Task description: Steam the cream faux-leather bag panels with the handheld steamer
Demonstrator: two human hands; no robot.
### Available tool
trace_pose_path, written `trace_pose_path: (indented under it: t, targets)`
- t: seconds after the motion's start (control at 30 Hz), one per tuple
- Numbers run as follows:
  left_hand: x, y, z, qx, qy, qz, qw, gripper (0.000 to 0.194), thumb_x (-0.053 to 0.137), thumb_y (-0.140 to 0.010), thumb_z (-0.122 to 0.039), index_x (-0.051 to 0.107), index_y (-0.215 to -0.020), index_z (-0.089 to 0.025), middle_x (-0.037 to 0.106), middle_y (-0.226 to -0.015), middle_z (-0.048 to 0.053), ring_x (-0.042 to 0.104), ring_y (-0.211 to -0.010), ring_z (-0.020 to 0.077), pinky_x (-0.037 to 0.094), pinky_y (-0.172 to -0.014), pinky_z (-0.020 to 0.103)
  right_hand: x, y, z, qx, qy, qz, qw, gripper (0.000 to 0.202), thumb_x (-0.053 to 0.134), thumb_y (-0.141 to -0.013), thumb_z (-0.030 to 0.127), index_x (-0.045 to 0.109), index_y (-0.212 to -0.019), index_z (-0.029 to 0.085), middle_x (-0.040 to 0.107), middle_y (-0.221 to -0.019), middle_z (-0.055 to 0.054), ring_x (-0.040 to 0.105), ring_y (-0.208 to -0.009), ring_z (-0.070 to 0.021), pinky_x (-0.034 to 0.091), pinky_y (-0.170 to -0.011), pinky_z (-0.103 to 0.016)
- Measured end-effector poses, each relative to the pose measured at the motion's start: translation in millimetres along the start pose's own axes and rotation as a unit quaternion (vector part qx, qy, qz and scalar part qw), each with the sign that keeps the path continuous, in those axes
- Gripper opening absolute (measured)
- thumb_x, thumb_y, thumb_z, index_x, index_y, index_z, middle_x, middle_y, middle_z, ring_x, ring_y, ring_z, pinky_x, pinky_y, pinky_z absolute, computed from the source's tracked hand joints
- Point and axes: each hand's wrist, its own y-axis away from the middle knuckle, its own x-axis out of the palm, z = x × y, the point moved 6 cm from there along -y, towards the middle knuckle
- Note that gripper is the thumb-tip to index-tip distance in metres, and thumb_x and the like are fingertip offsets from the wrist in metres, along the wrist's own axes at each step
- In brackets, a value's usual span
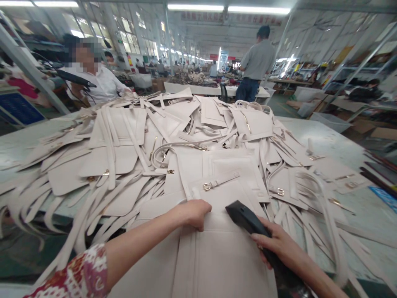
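Note:
A cream leather bag piece point(229, 244) lies flat in front of me, with a strap and a gold buckle point(207, 186) just beyond my hands. On its left part rests my left hand point(198, 213), its fingers curled down; whether they pinch an edge of the leather is hidden. My right hand point(273, 242) is wrapped round a black handheld tool point(246, 218), whose wide tip points up and left over the piece. A gap separates the tool's tip from my left hand.
Cream bag pieces and straps point(118, 124) are heaped across the pale table point(331, 136), some straps hanging over its front edge. A person in white point(99, 85) is at the far left; another in grey point(259, 60) stands beyond the table. Dark strips point(381, 178) lie at the right.

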Motion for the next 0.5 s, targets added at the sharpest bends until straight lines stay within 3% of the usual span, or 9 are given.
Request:
trace_pose_path:
  t: [0.1,0.17,0.3,0.4,0.5]
  targets:
    - [-8.6,-3,-20,0.041,-0.024,-0.153,0.987,0.046,0.062,-0.061,-0.021,0.053,-0.106,-0.022,0.059,-0.096,0.006,0.056,-0.086,0.0211,0.044,-0.069,0.028,0,1,-8,-0.030,-0.001,-0.105,0.994,0.061,0.056,-0.075,0.033,0.028,-0.129,0.021,0.052,-0.046,0.007,0.049,-0.040,-0.0139,0.043,-0.039,-0.023]
    - [-9.0,-8,-32,0.061,-0.031,-0.210,0.975,0.035,0.060,-0.067,-0.021,0.055,-0.102,-0.021,0.056,-0.098,0.006,0.053,-0.089,0.0200,0.043,-0.074,0.029,-2,6,-18,-0.030,-0.013,-0.166,0.986,0.067,0.057,-0.074,0.035,0.025,-0.131,0.020,0.055,-0.046,0.007,0.050,-0.042,-0.0151,0.042,-0.041,-0.024]
    - [-6.8,-19,-57,0.114,-0.103,-0.252,0.955,0.014,0.054,-0.075,-0.021,0.058,-0.088,-0.018,0.055,-0.095,0.007,0.051,-0.090,0.0210,0.041,-0.076,0.032,-2,11,-40,-0.033,-0.056,-0.250,0.966,0.077,0.063,-0.068,0.035,0.024,-0.132,0.018,0.056,-0.047,0.007,0.050,-0.043,-0.0154,0.041,-0.041,-0.023]
    - [0.2,-30,-75,0.164,-0.171,-0.231,0.944,0.012,0.046,-0.079,-0.018,0.058,-0.079,-0.017,0.059,-0.081,0.005,0.056,-0.075,0.0183,0.044,-0.061,0.028,1,11,-48,-0.051,-0.089,-0.270,0.957,0.081,0.064,-0.067,0.035,0.020,-0.134,0.025,0.059,-0.055,0.007,0.052,-0.048,-0.0150,0.045,-0.046,-0.024]
    - [6.1,-42,-87,0.174,-0.193,-0.200,0.945,0.012,0.047,-0.076,-0.015,0.060,-0.075,-0.015,0.061,-0.072,0.006,0.059,-0.065,0.0191,0.042,-0.051,0.026,3,11,-50,-0.060,-0.111,-0.266,0.956,0.078,0.064,-0.069,0.033,0.021,-0.134,0.028,0.059,-0.059,0.007,0.054,-0.053,-0.0151,0.047,-0.051,-0.025]
